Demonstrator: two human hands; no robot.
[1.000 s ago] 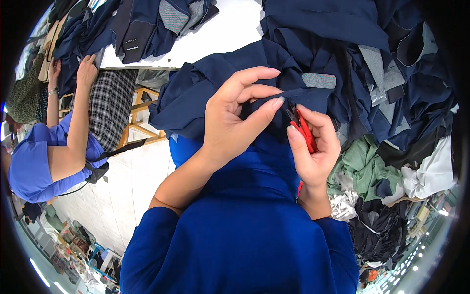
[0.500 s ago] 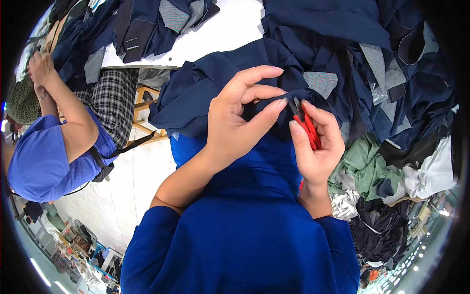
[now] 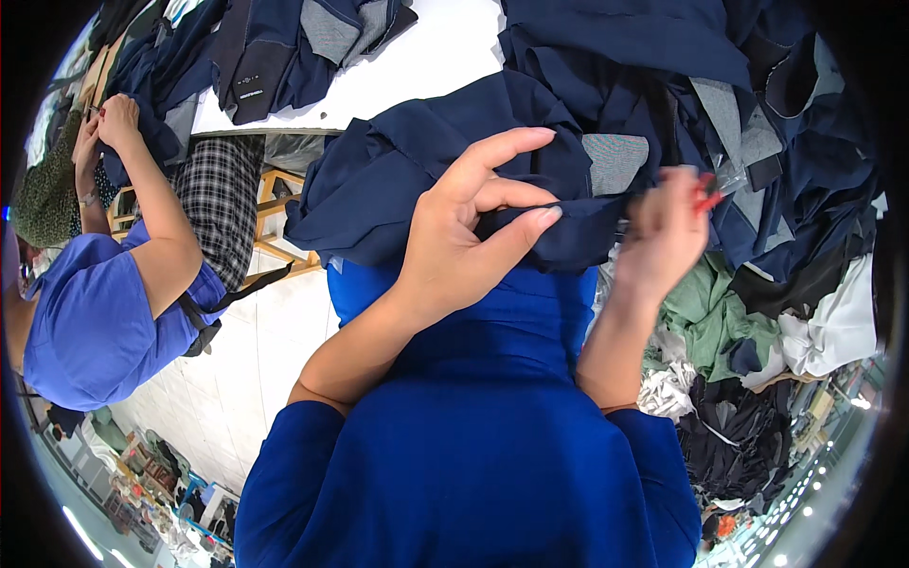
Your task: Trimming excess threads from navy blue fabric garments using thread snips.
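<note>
Left hand [image 3: 459, 241]: grip pinching navy garment [image 3: 417, 142] | Right hand [image 3: 668, 232]: grip around blurred red tool, probably snips [image 3: 704, 194] | Far: white worktop [image 3: 445, 57]

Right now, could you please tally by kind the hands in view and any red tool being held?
Person's own hands: 2 (left hand, right hand)
Co-worker's hands: 2
Red tool, motion-blurred, in the right hand: 1
Total: 5
</note>
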